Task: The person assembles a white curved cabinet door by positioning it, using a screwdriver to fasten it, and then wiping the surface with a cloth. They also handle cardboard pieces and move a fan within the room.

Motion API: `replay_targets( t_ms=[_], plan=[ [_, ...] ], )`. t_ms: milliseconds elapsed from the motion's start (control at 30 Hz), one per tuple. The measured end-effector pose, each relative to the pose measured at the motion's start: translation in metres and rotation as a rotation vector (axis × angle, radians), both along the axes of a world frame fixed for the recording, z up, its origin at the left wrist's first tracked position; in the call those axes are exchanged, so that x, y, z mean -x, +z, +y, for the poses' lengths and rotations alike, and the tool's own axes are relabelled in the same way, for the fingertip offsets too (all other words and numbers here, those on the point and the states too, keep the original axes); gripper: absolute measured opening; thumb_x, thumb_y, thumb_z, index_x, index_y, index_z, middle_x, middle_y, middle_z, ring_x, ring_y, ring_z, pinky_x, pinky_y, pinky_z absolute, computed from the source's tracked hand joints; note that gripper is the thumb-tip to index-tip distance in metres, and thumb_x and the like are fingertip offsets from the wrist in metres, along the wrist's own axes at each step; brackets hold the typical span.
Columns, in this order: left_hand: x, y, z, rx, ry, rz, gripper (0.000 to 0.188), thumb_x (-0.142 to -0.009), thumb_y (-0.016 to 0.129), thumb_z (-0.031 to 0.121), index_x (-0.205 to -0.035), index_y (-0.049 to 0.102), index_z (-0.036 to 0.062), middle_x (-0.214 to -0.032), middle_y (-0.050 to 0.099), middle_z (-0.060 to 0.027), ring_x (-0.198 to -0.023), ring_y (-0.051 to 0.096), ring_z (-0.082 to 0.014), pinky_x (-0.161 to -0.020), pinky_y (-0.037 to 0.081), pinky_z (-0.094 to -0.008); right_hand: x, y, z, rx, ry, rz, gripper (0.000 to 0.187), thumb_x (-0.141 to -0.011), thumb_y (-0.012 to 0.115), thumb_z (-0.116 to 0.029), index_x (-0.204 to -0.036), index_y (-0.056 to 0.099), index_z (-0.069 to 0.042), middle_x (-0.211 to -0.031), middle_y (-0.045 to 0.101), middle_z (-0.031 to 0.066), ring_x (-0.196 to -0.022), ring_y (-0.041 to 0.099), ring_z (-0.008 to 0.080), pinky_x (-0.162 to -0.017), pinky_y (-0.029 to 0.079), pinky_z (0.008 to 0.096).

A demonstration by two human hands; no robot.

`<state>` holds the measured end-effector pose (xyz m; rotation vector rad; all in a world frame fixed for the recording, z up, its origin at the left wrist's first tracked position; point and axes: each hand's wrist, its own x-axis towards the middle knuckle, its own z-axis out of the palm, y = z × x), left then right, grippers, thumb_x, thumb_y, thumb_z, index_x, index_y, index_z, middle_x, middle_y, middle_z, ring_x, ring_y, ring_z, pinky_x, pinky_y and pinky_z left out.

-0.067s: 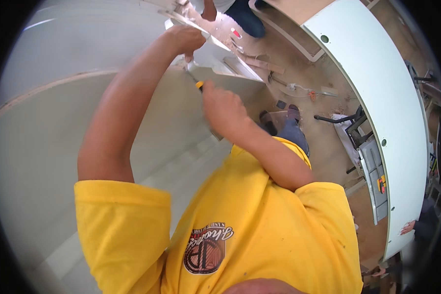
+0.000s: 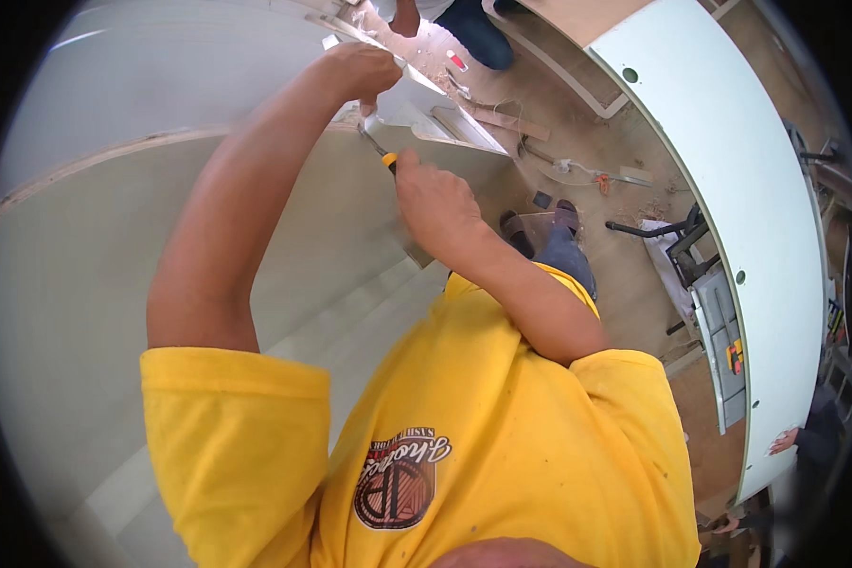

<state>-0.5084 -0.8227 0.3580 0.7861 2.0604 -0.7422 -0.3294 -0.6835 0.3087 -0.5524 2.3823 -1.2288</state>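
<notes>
Yellow and black is the handle of the thin metal tool (image 2: 389,162) that our right grip (image 2: 437,204) holds tight, with the fingers wrapped around it. The tool's tip points up and left, close to the edge of the big pale panel (image 2: 95,256) and just below our left grip (image 2: 363,71). That one is bent down beside a shiny white sheet (image 2: 410,102), and we cannot tell if it is closed on anything. Off to our right is a long white board (image 2: 719,189) with round holes.
</notes>
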Motion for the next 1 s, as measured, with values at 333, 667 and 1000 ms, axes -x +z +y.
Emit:
replay_targets(
  t_ms=[333,667,1000],
  plan=[
    [-0.002,-0.002,0.021,0.041,-0.043,0.001,0.038,-0.067,0.089,0.014,-0.102,0.075,0.0071,-0.111,0.072,-0.0071,-0.109,0.068,-0.0277,-0.086,0.057,-0.0415,0.010,0.005,-0.003,-0.135,0.045,0.096,0.024,-0.087,0.061,-0.002,-0.108,0.049,0.002,-0.092,0.069,0.0243,-0.082,0.072,0.0387,-0.073,0.060,0.0422],
    [0.000,-0.002,0.014,0.031,-0.044,0.010,0.035,-0.067,0.090,0.015,-0.097,0.076,0.0038,-0.103,0.074,-0.0105,-0.104,0.069,-0.0299,-0.085,0.057,-0.0423,0.008,0.002,-0.005,-0.111,0.027,0.079,0.020,-0.089,0.057,-0.002,-0.106,0.048,0.004,-0.087,0.069,0.0254,-0.081,0.071,0.0412,-0.070,0.057,0.0465],
    [-0.001,-0.001,0.011,0.136,-0.040,0.006,0.032,-0.073,0.086,0.018,-0.100,0.075,0.0047,-0.107,0.074,-0.0086,-0.108,0.069,-0.0279,-0.088,0.055,-0.0417,0.010,0.006,-0.010,-0.060,-0.020,0.126,0.021,-0.085,0.063,-0.001,-0.103,0.052,0.004,-0.085,0.071,0.0226,-0.079,0.073,0.0370,-0.070,0.059,0.0410]
  ],
)
